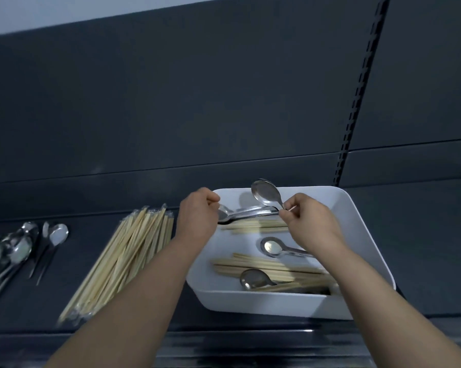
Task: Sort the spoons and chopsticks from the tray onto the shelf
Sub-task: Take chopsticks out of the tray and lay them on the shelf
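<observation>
A white tray (357, 227) stands on the dark shelf (91, 261) and holds loose metal spoons (270, 247) and wooden chopsticks (253, 266). My right hand (310, 221) pinches the handle of a spoon (265, 193), raised bowl-up over the tray's far side; a chopstick tip also pokes out of its fingers. My left hand (197, 216) is closed at the tray's left rim, by the bowl end of some spoons (245, 214) lying in the tray. Whether it grips them I cannot tell.
Left of the tray lies a pile of wrapped chopsticks (123, 261). Further left is a heap of sorted spoons (19, 248). A dark back panel (197, 115) rises behind the shelf, with a slotted upright (354, 102) at the right.
</observation>
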Action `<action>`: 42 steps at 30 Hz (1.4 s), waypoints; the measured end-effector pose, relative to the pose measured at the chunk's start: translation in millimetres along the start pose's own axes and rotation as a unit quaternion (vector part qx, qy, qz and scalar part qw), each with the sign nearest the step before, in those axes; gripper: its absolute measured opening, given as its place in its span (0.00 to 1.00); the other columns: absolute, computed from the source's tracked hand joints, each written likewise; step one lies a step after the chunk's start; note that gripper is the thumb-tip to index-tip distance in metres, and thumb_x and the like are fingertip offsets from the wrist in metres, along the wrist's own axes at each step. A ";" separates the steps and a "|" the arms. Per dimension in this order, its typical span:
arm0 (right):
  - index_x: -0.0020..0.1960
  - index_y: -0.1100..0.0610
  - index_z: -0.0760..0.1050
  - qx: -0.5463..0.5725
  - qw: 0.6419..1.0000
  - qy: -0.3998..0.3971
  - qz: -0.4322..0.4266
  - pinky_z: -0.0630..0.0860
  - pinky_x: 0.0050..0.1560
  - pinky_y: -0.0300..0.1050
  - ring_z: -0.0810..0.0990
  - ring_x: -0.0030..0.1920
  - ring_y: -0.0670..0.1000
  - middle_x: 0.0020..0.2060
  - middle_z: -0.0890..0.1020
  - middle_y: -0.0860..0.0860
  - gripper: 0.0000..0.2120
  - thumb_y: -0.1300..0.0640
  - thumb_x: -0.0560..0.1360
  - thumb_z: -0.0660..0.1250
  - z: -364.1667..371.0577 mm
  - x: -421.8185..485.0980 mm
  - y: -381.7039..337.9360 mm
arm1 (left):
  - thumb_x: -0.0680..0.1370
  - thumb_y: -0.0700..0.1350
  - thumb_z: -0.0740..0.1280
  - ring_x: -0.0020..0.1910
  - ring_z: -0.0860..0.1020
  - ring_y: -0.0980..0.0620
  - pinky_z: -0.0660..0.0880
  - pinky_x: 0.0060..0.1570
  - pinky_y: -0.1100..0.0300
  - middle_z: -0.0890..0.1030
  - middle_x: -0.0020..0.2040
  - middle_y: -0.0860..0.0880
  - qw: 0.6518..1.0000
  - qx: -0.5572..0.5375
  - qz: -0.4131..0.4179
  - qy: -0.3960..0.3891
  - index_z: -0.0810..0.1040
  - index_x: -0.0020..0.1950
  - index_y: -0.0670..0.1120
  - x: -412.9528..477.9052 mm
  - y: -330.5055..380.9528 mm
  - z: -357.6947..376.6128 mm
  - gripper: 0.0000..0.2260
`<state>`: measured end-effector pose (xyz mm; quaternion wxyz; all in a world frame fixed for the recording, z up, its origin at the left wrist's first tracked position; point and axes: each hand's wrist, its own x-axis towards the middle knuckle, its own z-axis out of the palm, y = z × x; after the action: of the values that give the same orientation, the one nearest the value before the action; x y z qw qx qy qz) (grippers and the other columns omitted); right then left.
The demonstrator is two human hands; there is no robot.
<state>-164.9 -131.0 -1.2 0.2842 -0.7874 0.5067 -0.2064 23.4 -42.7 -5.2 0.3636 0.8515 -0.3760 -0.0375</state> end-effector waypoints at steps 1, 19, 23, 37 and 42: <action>0.46 0.47 0.71 -0.007 1.000 0.007 -0.014 0.72 0.44 0.45 0.78 0.47 0.53 0.44 0.81 0.46 0.03 0.50 0.78 0.64 -0.2 0.8 -8.9 | 0.78 0.38 0.67 0.51 0.80 0.50 0.72 0.49 0.62 0.82 0.50 0.48 1.000 -0.020 -0.006 0.004 0.81 0.51 0.45 0.9 -1.6 -6.0 0.05; 0.51 0.52 0.72 -0.070 0.958 -0.244 -0.136 0.69 0.42 0.43 0.77 0.49 0.53 0.50 0.80 0.50 0.05 0.54 0.77 0.60 214.4 -55.6 -235.9 | 0.72 0.43 0.76 0.25 0.72 0.52 0.69 0.25 0.62 0.78 0.30 0.47 0.974 -0.136 -0.182 0.018 0.81 0.39 0.42 2.1 -250.6 -198.0 0.07; 0.48 0.58 0.77 -0.017 0.955 -0.282 -0.087 0.71 0.41 0.44 0.79 0.45 0.55 0.44 0.82 0.53 0.10 0.53 0.78 0.60 290.1 -79.3 -286.6 | 0.69 0.48 0.78 0.26 0.71 0.55 0.68 0.29 0.62 0.76 0.27 0.51 0.979 -0.103 -0.176 0.018 0.82 0.36 0.42 24.4 -318.6 -245.3 0.11; 0.38 0.53 0.70 -0.069 0.960 -0.270 0.004 0.70 0.44 0.45 0.78 0.51 0.56 0.44 0.78 0.52 0.16 0.44 0.79 0.57 396.4 -87.9 -353.7 | 0.66 0.53 0.78 0.41 0.81 0.52 0.76 0.44 0.58 0.81 0.36 0.56 0.988 -0.004 -0.134 -0.075 0.79 0.35 0.52 108.6 -407.4 -264.6 0.10; 0.50 0.51 0.76 -0.220 0.944 -0.237 -0.066 0.69 0.44 0.45 0.78 0.54 0.55 0.51 0.80 0.51 0.21 0.37 0.79 0.52 389.8 -90.2 -374.3 | 0.73 0.46 0.74 0.45 0.81 0.54 0.77 0.52 0.59 0.84 0.45 0.52 0.994 -0.024 -0.086 -0.069 0.82 0.48 0.48 118.6 -410.1 -266.8 0.06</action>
<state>292.6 166.2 -52.4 0.2013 -0.8881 0.4045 0.0846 449.5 221.5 -50.3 0.3526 0.8671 -0.3243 -0.1363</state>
